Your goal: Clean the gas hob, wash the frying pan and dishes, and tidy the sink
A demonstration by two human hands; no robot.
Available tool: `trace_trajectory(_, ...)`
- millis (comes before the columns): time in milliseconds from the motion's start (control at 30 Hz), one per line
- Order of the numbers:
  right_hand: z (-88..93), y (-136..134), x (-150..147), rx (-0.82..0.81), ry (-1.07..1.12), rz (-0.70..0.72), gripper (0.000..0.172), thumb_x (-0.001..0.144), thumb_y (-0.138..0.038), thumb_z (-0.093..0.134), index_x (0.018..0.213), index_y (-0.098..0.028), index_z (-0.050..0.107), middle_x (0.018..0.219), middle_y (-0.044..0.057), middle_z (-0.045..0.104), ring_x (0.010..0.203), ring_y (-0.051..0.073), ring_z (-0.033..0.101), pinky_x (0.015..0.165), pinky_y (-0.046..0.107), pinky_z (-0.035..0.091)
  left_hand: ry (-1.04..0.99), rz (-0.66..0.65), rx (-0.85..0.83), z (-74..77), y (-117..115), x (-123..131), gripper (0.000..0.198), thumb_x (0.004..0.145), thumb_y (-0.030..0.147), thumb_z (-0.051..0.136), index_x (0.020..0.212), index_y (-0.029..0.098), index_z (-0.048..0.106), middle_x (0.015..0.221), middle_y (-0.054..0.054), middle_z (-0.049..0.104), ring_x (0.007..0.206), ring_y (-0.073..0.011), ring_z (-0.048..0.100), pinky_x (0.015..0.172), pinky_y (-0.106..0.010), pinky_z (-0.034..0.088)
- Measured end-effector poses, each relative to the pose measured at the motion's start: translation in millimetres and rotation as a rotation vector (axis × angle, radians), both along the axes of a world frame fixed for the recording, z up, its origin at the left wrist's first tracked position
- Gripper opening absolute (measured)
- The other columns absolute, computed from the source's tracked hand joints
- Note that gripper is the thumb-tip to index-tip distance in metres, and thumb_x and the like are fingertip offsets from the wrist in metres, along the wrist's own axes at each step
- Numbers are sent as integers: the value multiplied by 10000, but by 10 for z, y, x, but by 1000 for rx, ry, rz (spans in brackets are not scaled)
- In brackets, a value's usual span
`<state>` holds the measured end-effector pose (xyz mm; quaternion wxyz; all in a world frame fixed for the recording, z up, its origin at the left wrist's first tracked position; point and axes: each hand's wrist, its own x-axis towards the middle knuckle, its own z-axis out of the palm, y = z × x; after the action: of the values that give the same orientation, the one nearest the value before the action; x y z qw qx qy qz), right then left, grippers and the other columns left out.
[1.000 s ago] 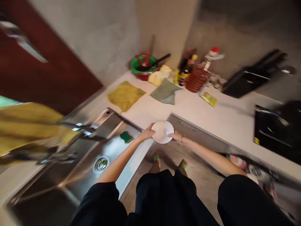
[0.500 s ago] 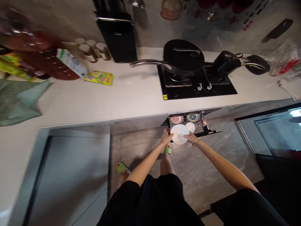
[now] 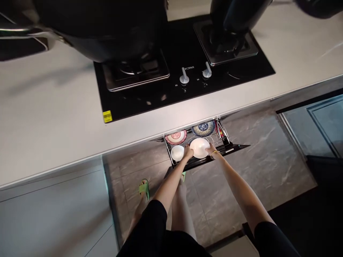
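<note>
Both my hands hold a white bowl (image 3: 199, 148) over the front of an open drawer rack (image 3: 193, 165). My left hand (image 3: 188, 152) grips its left rim and my right hand (image 3: 211, 149) its right rim, fingers closed on it. Left of my left hand sits a smaller white bowl (image 3: 177, 153) in the rack. Behind the bowls lie a pink-and-white patterned plate (image 3: 176, 136) and a blue patterned plate (image 3: 203, 128). At the rack's right end are red-handled utensils (image 3: 221, 132).
Above the drawer, the countertop (image 3: 160, 130) carries a black gas hob (image 3: 160, 92) with a large black pan (image 3: 104, 28) and a smaller dark pot (image 3: 235, 14). Green slippers (image 3: 144, 188) are on the floor.
The view has moved closer to the hob and drawer. The held bowl has shifted from the rack's left side towards its middle, uncovering the rack's left front, where the small white bowl now shows.
</note>
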<state>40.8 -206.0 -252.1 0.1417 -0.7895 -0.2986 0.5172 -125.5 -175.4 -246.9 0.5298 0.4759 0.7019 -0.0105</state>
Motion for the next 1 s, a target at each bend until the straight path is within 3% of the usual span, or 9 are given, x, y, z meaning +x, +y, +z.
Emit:
trace_trajectory(100, -138, 43, 14, -94, -50, -10, 492, 647, -138, 542, 1138, -147, 511, 987, 115, 626, 926, 252, 610, 774, 362, 535, 67, -23, 5, -74, 23, 47, 439, 787, 70, 484, 1223, 38, 441, 1274, -256, 508, 1160, -285, 555, 937, -327, 447)
trace_trajectory(200, -126, 73, 9, -123, -103, 56, 489, 675, -131, 537, 1163, -137, 504, 1066, 145, 602, 977, 262, 592, 821, 376, 521, 100, -48, 25, -60, 31, 38, 460, 813, 83, 473, 1266, 67, 394, 1310, -248, 482, 1169, -282, 552, 944, -346, 442)
trace_trajectory(300, -47, 85, 4, -177, -132, 163, 491, 732, -172, 535, 1220, -144, 485, 1029, 142, 614, 871, 246, 622, 761, 384, 534, 111, -70, 31, -25, 53, 6, 442, 827, 104, 485, 1260, 77, 402, 1247, -231, 541, 1151, -282, 564, 938, -355, 442)
trace_trajectory(433, 51, 91, 7, -246, -76, 145, 526, 782, -251, 531, 1299, -196, 456, 973, 109, 633, 668, 197, 633, 623, 353, 544, 115, -83, 41, 18, 70, -13, 366, 841, 139, 504, 1199, 85, 460, 1171, -209, 597, 1114, -281, 584, 924, -360, 441)
trace_trajectory(500, 99, 90, -4, -244, -119, 191, 530, 813, -272, 510, 1335, -202, 443, 971, 117, 642, 675, 205, 647, 647, 357, 540, 121, -80, 52, 46, 49, -13, 328, 852, 159, 504, 1173, 92, 482, 1146, -199, 613, 1089, -274, 595, 911, -353, 443)
trace_trajectory(633, 213, 78, -71, -191, -410, 444, 524, 901, -283, 403, 1414, -177, 380, 901, 154, 671, 847, 284, 670, 780, 422, 493, 147, -90, 102, 118, -13, -18, 252, 885, 199, 474, 1111, 109, 538, 1075, -180, 646, 1031, -263, 618, 883, -345, 447)
trace_trajectory(733, 310, 58, -114, -155, -508, 546, 519, 928, -279, 361, 1436, -177, 358, 875, 151, 687, 856, 283, 669, 778, 394, 475, 151, -83, 125, 164, -30, -26, 240, 895, 190, 451, 1095, 117, 564, 1062, -176, 659, 1020, -254, 624, 872, -331, 446)
trace_trajectory(867, 481, -7, -117, -89, -471, 553, 524, 925, -282, 359, 1442, -192, 356, 880, 109, 709, 810, 248, 665, 762, 323, 466, 162, -53, 108, 231, -37, -44, 219, 888, 218, 475, 1052, 144, 601, 1006, -145, 687, 960, -244, 642, 825, -310, 453)
trace_trajectory(1000, 708, -99, -207, -18, -366, 463, 543, 913, -320, 374, 1436, -177, 361, 846, 89, 715, 790, 244, 665, 769, 300, 471, 107, -20, 217, 376, -113, -208, 205, 897, 266, 472, 988, 168, 627, 960, -103, 698, 884, -210, 649, 779, -274, 451)
